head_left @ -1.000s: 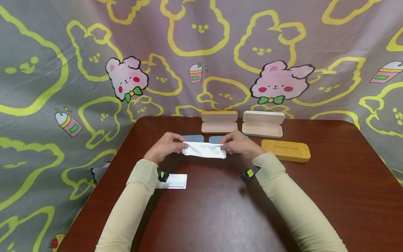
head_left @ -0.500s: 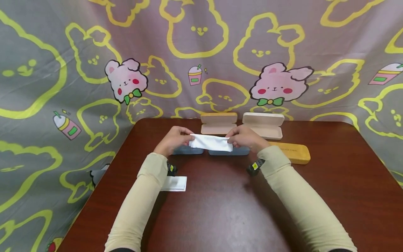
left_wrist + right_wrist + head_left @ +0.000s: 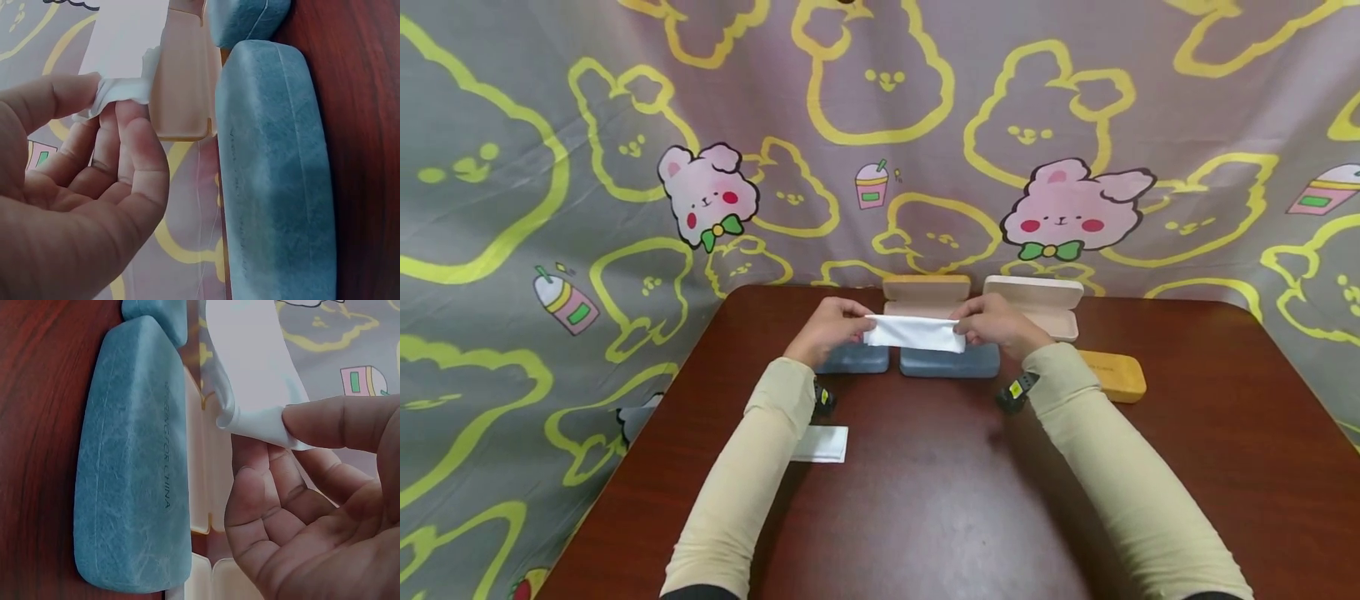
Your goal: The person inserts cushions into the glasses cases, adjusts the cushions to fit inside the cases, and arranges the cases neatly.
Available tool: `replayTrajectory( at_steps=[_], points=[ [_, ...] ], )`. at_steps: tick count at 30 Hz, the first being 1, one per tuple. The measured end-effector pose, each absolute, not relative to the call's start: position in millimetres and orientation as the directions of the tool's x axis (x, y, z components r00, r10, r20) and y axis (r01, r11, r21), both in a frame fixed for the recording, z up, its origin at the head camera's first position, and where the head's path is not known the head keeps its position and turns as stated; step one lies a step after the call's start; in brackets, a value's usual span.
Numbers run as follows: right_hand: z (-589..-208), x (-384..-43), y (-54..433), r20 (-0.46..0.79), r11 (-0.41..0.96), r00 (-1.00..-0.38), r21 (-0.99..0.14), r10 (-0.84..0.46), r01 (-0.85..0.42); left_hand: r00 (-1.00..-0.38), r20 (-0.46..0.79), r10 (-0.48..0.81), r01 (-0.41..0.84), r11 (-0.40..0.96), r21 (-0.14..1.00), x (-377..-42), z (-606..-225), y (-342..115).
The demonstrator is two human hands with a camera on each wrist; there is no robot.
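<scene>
A folded white cloth (image 3: 916, 333) is stretched level between both hands, above the table and the two blue cases. My left hand (image 3: 830, 332) pinches its left end between thumb and fingers. At the other end, my right hand (image 3: 998, 327) does likewise. In the left wrist view the cloth (image 3: 125, 44) bunches a little at the grip; in the right wrist view its edge curls near the fingertips. Behind the cloth stands an open yellow glasses case (image 3: 927, 287), partly hidden. A shut blue glasses case (image 3: 950, 364) lies below it, and another blue case (image 3: 856, 360) sits to its left.
An open white glasses case (image 3: 1036, 292) stands at the back, partly behind the right hand. To the right lies a closed yellow case (image 3: 1118, 377). A second folded white cloth (image 3: 823, 444) rests on the brown table (image 3: 925, 500) by the left forearm. A patterned curtain (image 3: 940, 100) hangs behind.
Both hands have moved away from the body and a little to the right, carrying the white cloth with them. More of the blue cases shows below it now.
</scene>
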State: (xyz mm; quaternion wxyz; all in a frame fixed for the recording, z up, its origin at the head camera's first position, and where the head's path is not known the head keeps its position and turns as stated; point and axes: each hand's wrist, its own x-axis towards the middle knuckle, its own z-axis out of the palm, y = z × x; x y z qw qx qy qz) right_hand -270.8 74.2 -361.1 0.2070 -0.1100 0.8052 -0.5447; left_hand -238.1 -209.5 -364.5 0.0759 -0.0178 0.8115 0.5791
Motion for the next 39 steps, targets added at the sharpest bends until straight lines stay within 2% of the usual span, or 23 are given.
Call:
replayTrajectory(
  at_steps=[19,29,39],
  points=[
    [-370.7,-298.3,73.0,-0.169,0.33,-0.939,-0.942,-0.301,0.064,-0.995,-0.09,-0.038,-0.098,0.343,0.934,-270.2,-372.4,-193.0],
    [-374.1,-313.6,68.3,-0.131,0.409,-0.968,-0.912,-0.213,0.033,-0.987,-0.121,-0.107,-0.15,0.333,0.931,-293.8,-376.4,-187.4],
    [-382.3,-323.7,62.6,-0.097,0.434,-0.975,-0.901,-0.199,0.001,-0.985,-0.112,-0.131,-0.153,0.36,0.92,-304.0,-381.8,-185.3]
  ],
)
